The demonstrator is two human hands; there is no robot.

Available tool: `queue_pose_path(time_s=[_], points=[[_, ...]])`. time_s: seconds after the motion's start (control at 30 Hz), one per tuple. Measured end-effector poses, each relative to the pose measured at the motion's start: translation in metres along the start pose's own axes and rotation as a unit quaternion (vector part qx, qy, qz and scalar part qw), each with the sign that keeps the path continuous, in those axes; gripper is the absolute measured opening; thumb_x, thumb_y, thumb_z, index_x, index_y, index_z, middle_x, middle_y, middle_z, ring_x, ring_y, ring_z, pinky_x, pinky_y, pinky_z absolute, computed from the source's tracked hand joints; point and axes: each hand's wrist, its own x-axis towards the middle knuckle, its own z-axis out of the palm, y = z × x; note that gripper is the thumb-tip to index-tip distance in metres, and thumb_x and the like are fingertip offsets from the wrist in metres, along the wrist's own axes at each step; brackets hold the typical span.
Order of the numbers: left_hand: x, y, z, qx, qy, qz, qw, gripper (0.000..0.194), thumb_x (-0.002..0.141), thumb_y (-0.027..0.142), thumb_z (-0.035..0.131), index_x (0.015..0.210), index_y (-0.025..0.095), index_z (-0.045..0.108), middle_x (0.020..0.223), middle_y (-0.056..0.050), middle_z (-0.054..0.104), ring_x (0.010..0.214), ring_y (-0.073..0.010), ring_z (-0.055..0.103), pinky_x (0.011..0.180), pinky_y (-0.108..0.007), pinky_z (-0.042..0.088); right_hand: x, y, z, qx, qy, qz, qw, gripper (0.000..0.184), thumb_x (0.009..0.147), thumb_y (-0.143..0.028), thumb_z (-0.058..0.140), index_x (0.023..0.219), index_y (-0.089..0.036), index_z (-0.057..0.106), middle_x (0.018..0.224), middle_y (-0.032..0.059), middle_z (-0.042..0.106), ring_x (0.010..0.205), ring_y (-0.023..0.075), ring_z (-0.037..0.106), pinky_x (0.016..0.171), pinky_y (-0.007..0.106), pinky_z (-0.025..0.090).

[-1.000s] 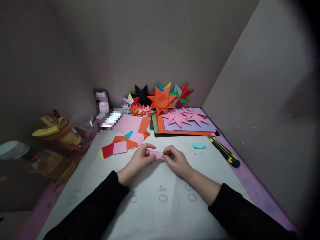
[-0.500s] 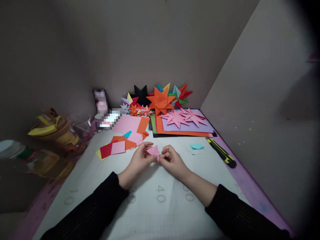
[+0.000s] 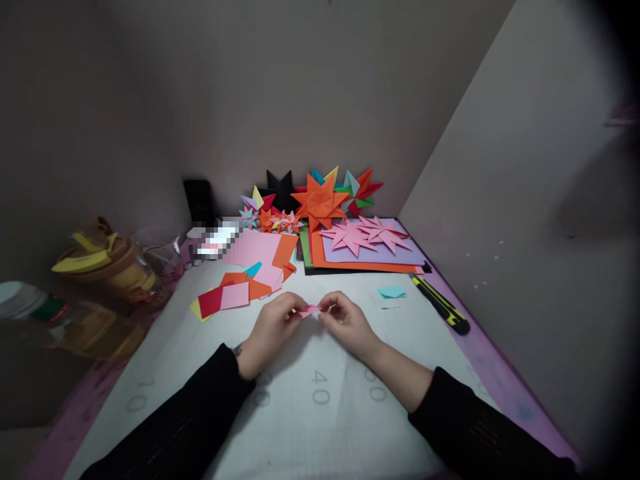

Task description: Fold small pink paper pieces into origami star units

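Between my two hands a small folded piece of pink paper (image 3: 310,311) is held above the white mat (image 3: 295,427), now seen nearly edge-on. My left hand (image 3: 274,328) pinches its left end, the fingers closed and covering part of it. At the opposite end, the thumb and fingertips of my right hand (image 3: 350,327) are closed on the paper's tip. To the right lies a small folded light-blue paper (image 3: 392,292). Left of my hands are loose paper pieces, among them a red one (image 3: 209,303) and a pink square (image 3: 235,295).
A yellow-and-black utility knife (image 3: 441,304) lies along the mat's right side. Folded paper stars, such as an orange one (image 3: 320,201), stand by the back wall. Pink stars (image 3: 350,238) rest on stacked coloured sheets. A bottle (image 3: 75,323) and a lidded cup (image 3: 107,263) are at left.
The pink paper has tilted from showing a broad triangular face to nearly edge-on. My left hand has turned over it, and the right hand has shifted only slightly.
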Motion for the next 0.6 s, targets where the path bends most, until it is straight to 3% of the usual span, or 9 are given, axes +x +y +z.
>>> queue_pose_path(time_s=[0.13,0.3,0.47,0.6], points=[[-0.005,-0.0065,-0.0034,0.056,-0.002,0.086,0.995,0.019,0.08,0.01,0.047,0.075,0.021,0.061,0.088,-0.006,0.068,0.082,-0.0161,0.062,0.074,-0.03,0.048,0.0001,-0.0017,-0.0027,0.005,-0.007,-0.028,1.0,0.008,0.079,-0.019,0.056,0.087,-0.02,0.057,0.088,0.003,0.057,0.076,0.0148,0.053,0.066,0.027,0.043],[-0.0054,-0.0031,-0.0068,0.058,-0.035,0.089,0.994,0.018,0.082,0.013,0.049,0.075,0.022,0.063,0.093,-0.007,0.07,0.085,-0.0174,0.063,0.076,-0.031,0.049,-0.0002,-0.0042,-0.0027,0.019,-0.016,-0.048,0.999,0.006,0.08,-0.018,0.055,0.085,-0.021,0.057,0.089,0.0037,0.057,0.082,0.0164,0.055,0.068,0.028,0.043],[-0.0065,-0.0055,-0.0046,0.038,-0.025,0.094,0.994,0.019,0.08,0.009,0.049,0.076,0.022,0.063,0.092,-0.006,0.07,0.086,-0.0168,0.064,0.076,-0.03,0.049,0.0009,-0.0021,-0.0016,0.052,-0.023,-0.05,0.997,0.004,0.081,-0.018,0.056,0.08,-0.021,0.054,0.09,0.0038,0.057,0.084,0.0169,0.055,0.071,0.029,0.044],[-0.0049,-0.0054,-0.001,0.012,0.006,0.031,0.999,0.014,0.08,0.011,0.051,0.08,0.021,0.061,0.088,-0.004,0.07,0.081,-0.0162,0.064,0.072,-0.028,0.048,0.0011,-0.0016,-0.0014,0.051,-0.027,-0.055,0.997,0.005,0.081,-0.018,0.055,0.078,-0.021,0.054,0.09,0.0038,0.057,0.085,0.017,0.055,0.072,0.029,0.044]])
